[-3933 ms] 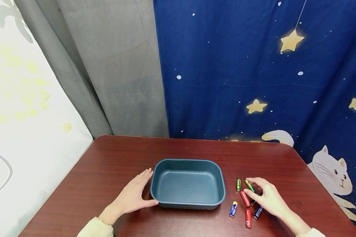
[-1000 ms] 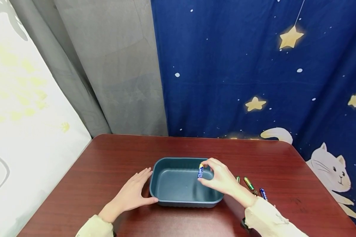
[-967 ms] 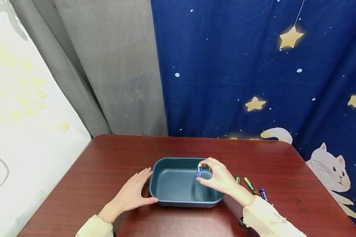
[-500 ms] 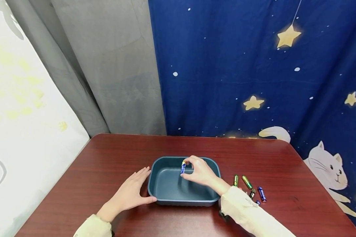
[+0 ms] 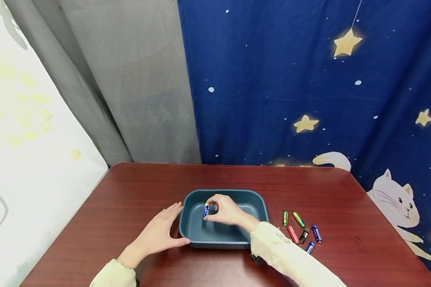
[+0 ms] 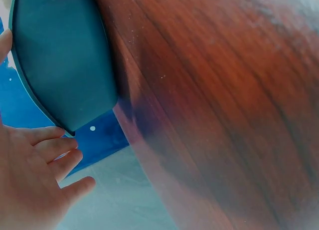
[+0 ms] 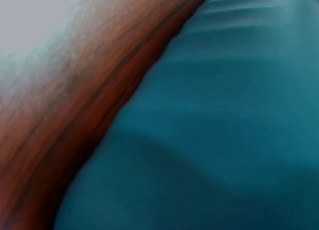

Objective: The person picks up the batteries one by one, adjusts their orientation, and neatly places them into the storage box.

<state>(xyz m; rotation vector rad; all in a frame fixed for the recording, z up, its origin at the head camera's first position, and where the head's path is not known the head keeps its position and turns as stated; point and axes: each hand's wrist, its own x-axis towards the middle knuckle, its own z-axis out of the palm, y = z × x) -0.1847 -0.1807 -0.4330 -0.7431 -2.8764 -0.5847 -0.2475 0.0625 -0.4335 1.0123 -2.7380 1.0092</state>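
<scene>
A blue battery with a yellow end (image 5: 206, 210) is pinched between the thumb and fingers of my right hand (image 5: 225, 210). It stands nearly upright low inside the left part of a teal rectangular basin (image 5: 251, 239). My left hand (image 5: 159, 233) lies against the basin's left side, fingers straight, thumb at the near left corner. In the left wrist view those fingertips touch the rim of the basin (image 6: 65, 55). The right wrist view holds only the basin's outer wall (image 7: 224, 105), close up, and some tabletop; the right hand is out of it.
Right of the basin lie several loose batteries: two green (image 5: 285, 218), a red (image 5: 293, 234), a black (image 5: 304, 235) and two blue (image 5: 317, 234). My right sleeve (image 5: 283, 255) crosses the basin's near right corner and hides part of the table (image 5: 147, 179).
Earlier the right hand was at the battery pile; it then carried the blue battery over the basin, and has since moved left and lower into it. The left hand stays put.
</scene>
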